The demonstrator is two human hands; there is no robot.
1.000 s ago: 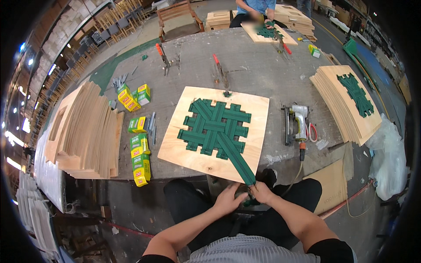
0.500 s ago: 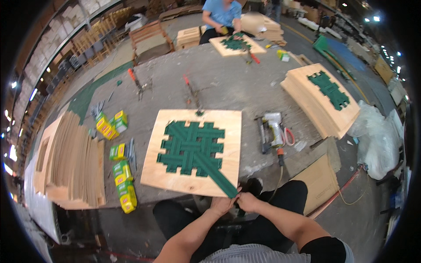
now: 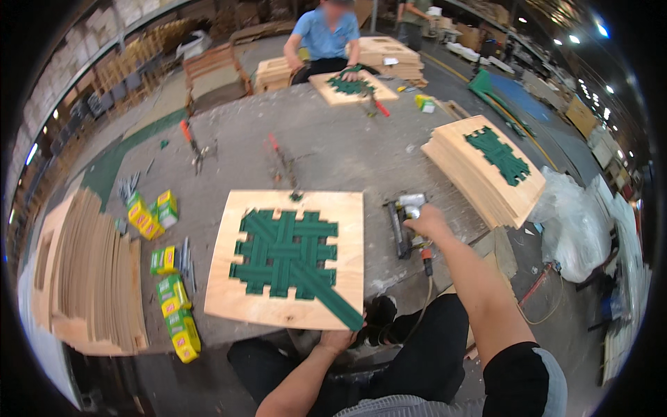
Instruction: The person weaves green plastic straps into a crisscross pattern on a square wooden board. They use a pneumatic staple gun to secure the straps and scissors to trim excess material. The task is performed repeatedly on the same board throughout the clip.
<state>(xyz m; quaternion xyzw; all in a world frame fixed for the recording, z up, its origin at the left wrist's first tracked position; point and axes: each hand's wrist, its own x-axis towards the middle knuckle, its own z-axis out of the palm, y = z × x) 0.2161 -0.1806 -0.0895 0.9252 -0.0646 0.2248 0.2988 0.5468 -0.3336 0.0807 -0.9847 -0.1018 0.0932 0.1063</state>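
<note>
Green strap's end (image 3: 345,315) just beside left fingers (image 3: 340,337), staple gun (image 3: 399,233) under right fingers (image 3: 417,224), cannot tell whether either grips

At the near edge of the wooden panel (image 3: 278,313), the left hand (image 3: 338,339) is partly lost from sight: its fingers are tucked underneath, and whether they pinch the end of the green strap (image 3: 332,299) can't be told! The right hand (image 3: 431,224) covers the middle of the staple gun (image 3: 399,233), leaving that grip unreadable. Ahead of the fingers, the red-handled pliers (image 3: 279,156) are a blur. Well beyond, a standing person (image 3: 411,19) is cut off by the upper edge; behind the left fingers, the forearm (image 3: 300,388) runs off the bottom.
</note>
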